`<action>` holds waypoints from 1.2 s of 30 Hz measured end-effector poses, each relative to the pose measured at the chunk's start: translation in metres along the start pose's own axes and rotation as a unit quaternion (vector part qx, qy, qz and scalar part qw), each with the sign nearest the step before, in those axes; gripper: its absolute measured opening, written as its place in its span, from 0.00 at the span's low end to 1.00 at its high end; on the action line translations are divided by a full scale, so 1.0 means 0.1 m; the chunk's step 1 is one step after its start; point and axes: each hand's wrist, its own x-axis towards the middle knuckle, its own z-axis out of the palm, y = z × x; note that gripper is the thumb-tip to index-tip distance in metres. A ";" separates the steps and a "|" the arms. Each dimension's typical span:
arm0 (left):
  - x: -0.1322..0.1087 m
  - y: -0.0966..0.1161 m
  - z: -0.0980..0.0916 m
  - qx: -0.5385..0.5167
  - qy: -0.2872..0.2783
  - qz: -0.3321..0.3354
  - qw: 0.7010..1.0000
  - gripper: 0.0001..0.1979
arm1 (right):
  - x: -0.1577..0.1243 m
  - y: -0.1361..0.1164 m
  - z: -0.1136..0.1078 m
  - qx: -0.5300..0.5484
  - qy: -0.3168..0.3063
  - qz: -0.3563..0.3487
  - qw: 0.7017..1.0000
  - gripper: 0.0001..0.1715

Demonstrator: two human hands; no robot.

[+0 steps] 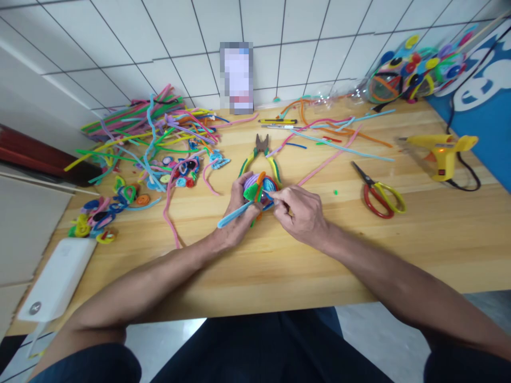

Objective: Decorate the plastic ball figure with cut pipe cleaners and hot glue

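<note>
My left hand [241, 213] is closed around a small rounded craft piece [252, 189] made of coiled pipe cleaners in purple, green, orange and blue. A light blue pipe cleaner [235, 215] sticks out from it across my left thumb. At the right side of the piece, my right hand [299, 210] has thumb and forefinger pinched on a blue pipe cleaner end, mostly covered by the fingers. Just beyond both hands lie pliers [261, 144] with yellow-green handles, partly hidden by the left hand and the piece.
Loose pipe cleaners [131, 125] are heaped at back left, near coiled shapes [99, 213] and a white power bank [59, 276]. Scissors [377, 194] and a yellow glue gun [439, 149] lie right. A phone [237, 77] leans on the tiled wall; decorated clear plastic pieces [415, 74] stand back right.
</note>
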 end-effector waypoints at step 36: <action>0.24 0.05 -0.19 0.017 -0.052 -0.014 0.998 0.24 | 0.02 0.09 -0.04 -0.015 0.004 0.060 0.998 0.12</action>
